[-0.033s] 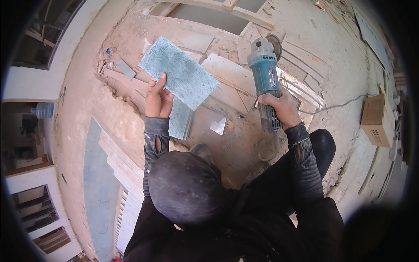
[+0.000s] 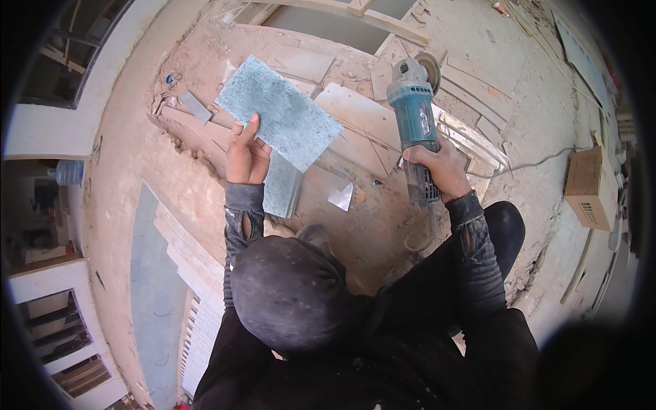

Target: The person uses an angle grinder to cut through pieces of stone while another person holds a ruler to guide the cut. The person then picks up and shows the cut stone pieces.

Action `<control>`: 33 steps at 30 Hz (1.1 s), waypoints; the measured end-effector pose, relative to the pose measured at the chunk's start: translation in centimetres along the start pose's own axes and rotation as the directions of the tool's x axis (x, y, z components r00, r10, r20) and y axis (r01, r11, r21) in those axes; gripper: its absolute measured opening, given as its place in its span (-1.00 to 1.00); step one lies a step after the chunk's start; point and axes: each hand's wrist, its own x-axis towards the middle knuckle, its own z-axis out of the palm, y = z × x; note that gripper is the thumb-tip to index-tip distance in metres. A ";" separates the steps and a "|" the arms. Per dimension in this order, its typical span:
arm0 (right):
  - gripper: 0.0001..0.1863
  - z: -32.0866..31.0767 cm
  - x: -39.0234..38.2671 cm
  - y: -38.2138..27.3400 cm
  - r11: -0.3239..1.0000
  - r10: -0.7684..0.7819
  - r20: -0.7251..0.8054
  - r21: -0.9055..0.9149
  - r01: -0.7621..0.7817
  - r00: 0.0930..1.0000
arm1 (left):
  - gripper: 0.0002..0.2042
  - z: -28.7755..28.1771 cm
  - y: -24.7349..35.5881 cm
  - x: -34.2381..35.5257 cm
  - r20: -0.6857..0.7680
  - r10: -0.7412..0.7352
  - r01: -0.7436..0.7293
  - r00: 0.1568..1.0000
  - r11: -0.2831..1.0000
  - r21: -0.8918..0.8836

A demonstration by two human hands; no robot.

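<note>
My left hand (image 2: 247, 152) is closed on the lower left edge of a speckled blue-green rectangular tile (image 2: 280, 113), thumb on its upper face. The tile is held tilted, clear of the ground. Beneath it, partly hidden, a stack of similar tiles (image 2: 279, 188) lies by my left wrist. My right hand (image 2: 443, 167) grips the dark rear body of a teal angle grinder (image 2: 415, 116). Its grey head and round disc (image 2: 428, 72) point away from me, at the far end. I cannot tell whether the disc is turning.
Dusty ground holds flat pale boards (image 2: 362, 119), thin strips and a small shiny scrap (image 2: 341, 197). A grey cord (image 2: 526, 166) runs right toward a cardboard box (image 2: 589, 188). Wooden beams (image 2: 383, 22) frame an opening at the far side. A long grey slab (image 2: 154, 287) lies at left.
</note>
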 end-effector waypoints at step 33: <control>-0.64 0.7 -0.7 -1.2 0.997 0.043 -0.010 0.059 -0.042 0.999 | -0.80 2.6 1.4 -3.0 0.112 0.357 -0.372 0.927 0.846 0.382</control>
